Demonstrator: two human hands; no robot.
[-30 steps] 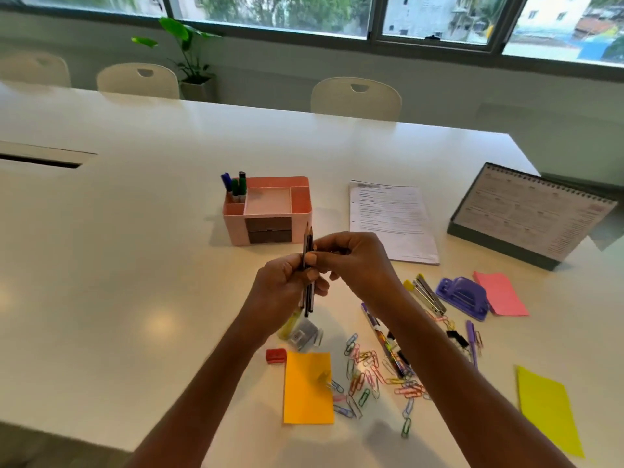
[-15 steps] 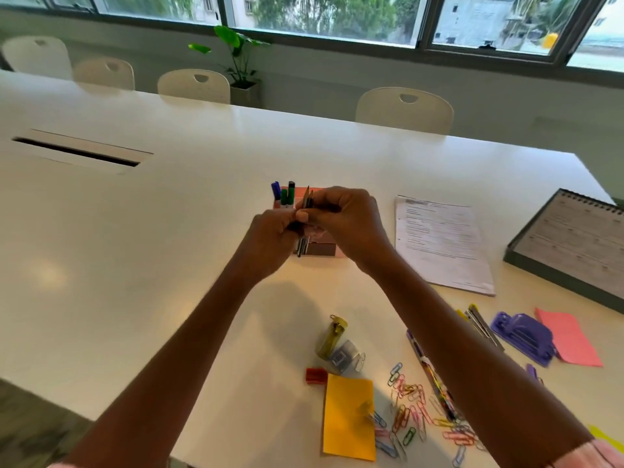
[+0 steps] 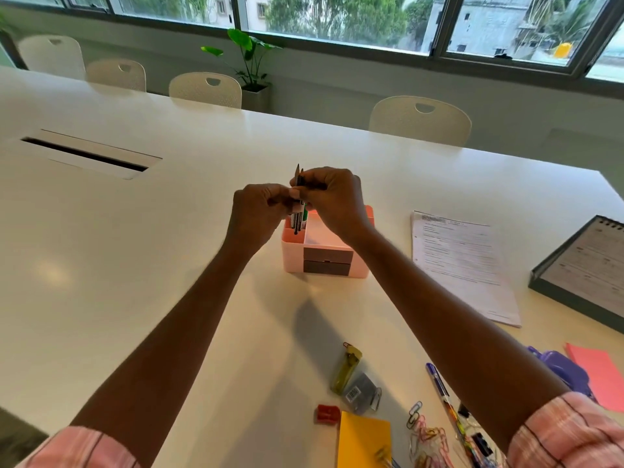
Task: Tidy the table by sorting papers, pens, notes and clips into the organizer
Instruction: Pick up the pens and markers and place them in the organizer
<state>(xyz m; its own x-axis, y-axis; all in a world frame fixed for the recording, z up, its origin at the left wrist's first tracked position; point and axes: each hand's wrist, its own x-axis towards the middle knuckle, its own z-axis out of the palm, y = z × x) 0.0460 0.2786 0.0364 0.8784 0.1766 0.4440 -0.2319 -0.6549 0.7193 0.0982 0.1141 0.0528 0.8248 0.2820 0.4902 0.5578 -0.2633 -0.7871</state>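
Observation:
A pink desk organizer (image 3: 359, 274) with two grey drawers stands mid-table. My left hand (image 3: 258, 211) and my right hand (image 3: 332, 201) together hold a bundle of dark pencils (image 3: 298, 204) upright over the organizer's rear-left slot, where a green marker (image 3: 305, 216) stands. The pencils' lower tips reach into that slot. Printed papers (image 3: 462, 265) lie to the right. Near the front edge lie an orange note pad (image 3: 364, 440), coloured paper clips (image 3: 429, 437), a blue patterned pen (image 3: 445, 400) and a pink note (image 3: 601, 373).
A desk calendar (image 3: 587, 275) stands at the far right. A yellow lighter (image 3: 346, 369), a grey staple box (image 3: 359, 393), a red sharpener (image 3: 327, 413) and a purple stapler (image 3: 564, 369) lie near the front. A cable slot (image 3: 84, 154) is set in the table's left. Chairs line the far side.
Both hands carried the pencils forward from above the clutter to the organizer and lowered their tips into the rear-left slot. The view shifted forward with them.

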